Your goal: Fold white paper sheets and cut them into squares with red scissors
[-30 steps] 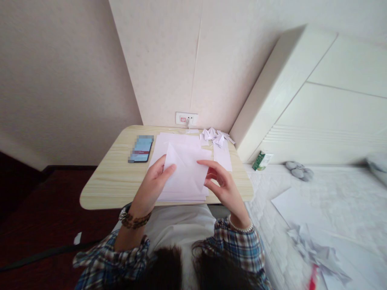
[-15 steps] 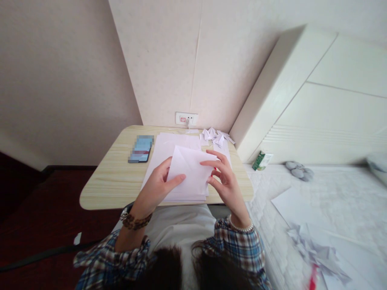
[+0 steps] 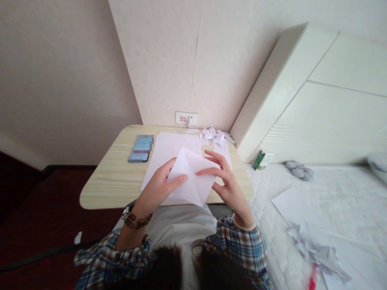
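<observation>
A square of white paper (image 3: 194, 191) with diagonal crease lines is held up over the near part of the table, turned so that one corner points down toward me. My left hand (image 3: 159, 183) pinches its left side, thumb on top and the other fingers hidden behind. At the right side, my right hand (image 3: 229, 183) has a finger lying on the paper's face near the middle, while its thumb is partly hidden at the paper's edge. Beneath the square lies a stack of white sheets (image 3: 169, 141).
On the wooden table (image 3: 102, 183) sits a phone (image 3: 140, 148) at left; folded paper pieces (image 3: 213, 135) lie at the back right. Behind is a wall socket (image 3: 186, 118). On the mattress to the right are a green-white carton (image 3: 262, 160), a grey object (image 3: 299, 170) and more folded papers (image 3: 320, 251).
The paper square has rotated, bringing a corner down toward me and showing its crossing creases. My right hand's finger has slid inward over its face; my left hand stays almost in place.
</observation>
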{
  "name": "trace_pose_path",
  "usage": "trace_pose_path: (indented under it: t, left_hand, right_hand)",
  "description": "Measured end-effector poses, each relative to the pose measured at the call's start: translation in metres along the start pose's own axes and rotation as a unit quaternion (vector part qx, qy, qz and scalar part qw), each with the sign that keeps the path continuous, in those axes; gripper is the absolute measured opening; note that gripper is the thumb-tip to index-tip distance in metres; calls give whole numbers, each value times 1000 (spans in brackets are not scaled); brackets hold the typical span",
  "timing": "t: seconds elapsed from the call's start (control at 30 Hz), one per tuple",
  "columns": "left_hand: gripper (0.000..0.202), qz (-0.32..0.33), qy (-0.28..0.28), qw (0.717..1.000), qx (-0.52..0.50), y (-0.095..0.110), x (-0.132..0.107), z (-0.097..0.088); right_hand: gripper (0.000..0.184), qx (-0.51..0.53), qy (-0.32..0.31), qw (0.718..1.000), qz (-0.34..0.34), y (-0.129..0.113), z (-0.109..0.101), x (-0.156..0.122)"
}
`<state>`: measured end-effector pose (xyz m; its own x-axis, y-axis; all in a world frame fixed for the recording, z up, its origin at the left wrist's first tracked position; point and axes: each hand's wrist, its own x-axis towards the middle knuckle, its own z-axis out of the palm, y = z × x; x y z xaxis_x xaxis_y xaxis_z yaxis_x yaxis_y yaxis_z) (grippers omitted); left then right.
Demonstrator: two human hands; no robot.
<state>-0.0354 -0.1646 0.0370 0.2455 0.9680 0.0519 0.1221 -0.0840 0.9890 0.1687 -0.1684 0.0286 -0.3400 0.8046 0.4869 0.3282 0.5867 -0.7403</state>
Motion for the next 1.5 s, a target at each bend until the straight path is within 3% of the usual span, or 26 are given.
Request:
trace_pose_path:
  t: [0.33, 0.97, 1.27, 1.5]
  left_hand:
    - [49, 9, -60, 997, -51, -3, 0, -2]
    - [49, 52, -78, 995, -21, 2, -5, -1]
    - [86, 121, -160, 979, -45, -4, -5, -4]
    - [79, 94, -83, 988, -90, -11, -5, -4]
  right_hand:
    - [15, 13, 32, 999, -1, 0, -1, 0]
    - [10, 12, 85, 996, 26, -3, 0, 1]
    - [8, 14, 107, 993, 46, -2, 1, 1]
    - [13, 78, 119, 987, 80, -1, 3, -1]
